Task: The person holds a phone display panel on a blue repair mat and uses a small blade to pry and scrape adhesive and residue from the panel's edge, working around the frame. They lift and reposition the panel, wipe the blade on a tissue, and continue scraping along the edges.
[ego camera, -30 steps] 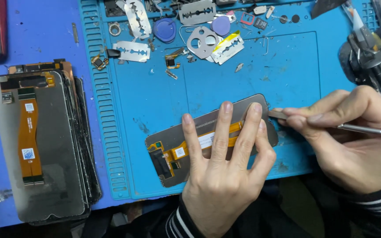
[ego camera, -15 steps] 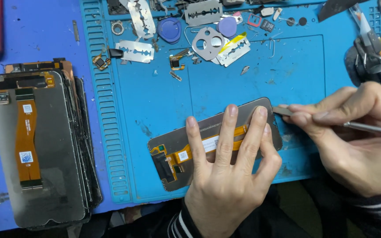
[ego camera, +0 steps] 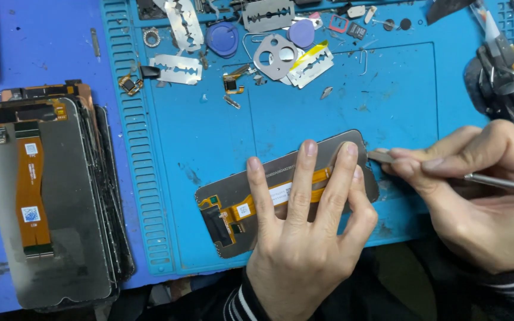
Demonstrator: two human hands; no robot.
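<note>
Head view looks down on a blue counter with a lighter blue ribbed work mat laid over it. The left hand presses flat on a phone display panel lying back side up, slightly tilted, on the near part of the mat; its fingers are spread and released, gripping nothing, holding the panel down across its orange flex cable. The right hand has its fingers clenched around a thin metal prying tool, held like a pen, with the flat tip touching the panel's right edge.

On the counter to the left, well apart from the hands, a stack of display panels lies back side up, the top one showing a long orange flex cable. Along the far side of the mat lie razor blades, two round blue picks, a grey metal camera bracket and small loose parts. At the right edge stands a dark tool holder, partly cut off. A striped sleeve shows at the left wrist.
</note>
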